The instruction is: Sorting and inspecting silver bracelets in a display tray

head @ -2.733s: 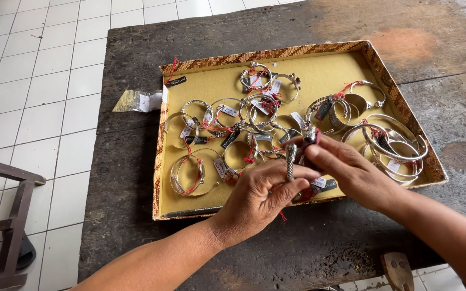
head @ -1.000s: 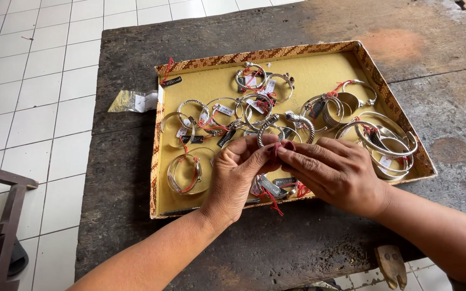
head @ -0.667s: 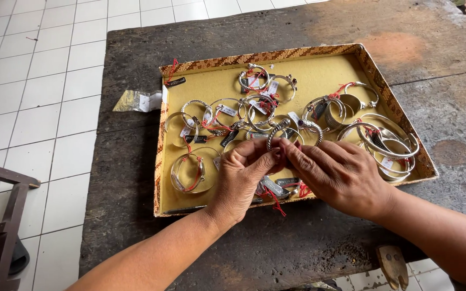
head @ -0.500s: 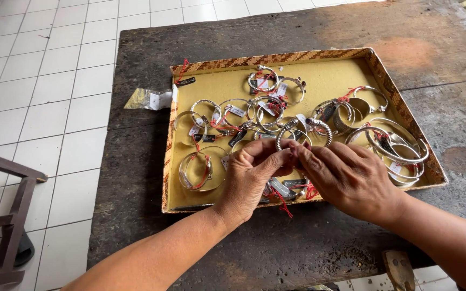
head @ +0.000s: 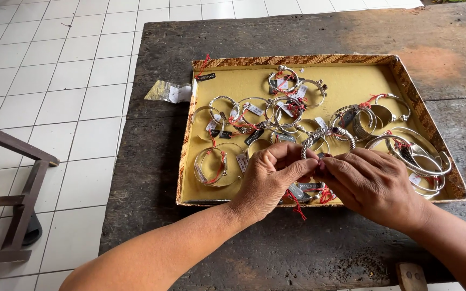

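Note:
A shallow yellow-lined tray (head: 351, 81) with a patterned brown rim lies on a dark weathered table (head: 254, 37). Several silver bangles (head: 244, 116) with red strings and small tags are scattered in it. My left hand (head: 273, 180) and my right hand (head: 370, 183) meet over the tray's near edge. Both pinch one twisted silver bangle (head: 327, 134), which arches up above my fingertips. A red string (head: 297, 200) hangs below my left hand.
A small clear plastic bag (head: 167, 91) lies at the table's left edge beside the tray. White tiled floor (head: 55, 81) spreads to the left, with a dark wooden frame (head: 17, 178) on it. A wooden handle end (head: 411, 277) shows at the bottom.
Both hands have stayed together over the tray's near edge, working a bangle. The twisted bangle now stands up higher between my fingertips. The view has shifted slightly.

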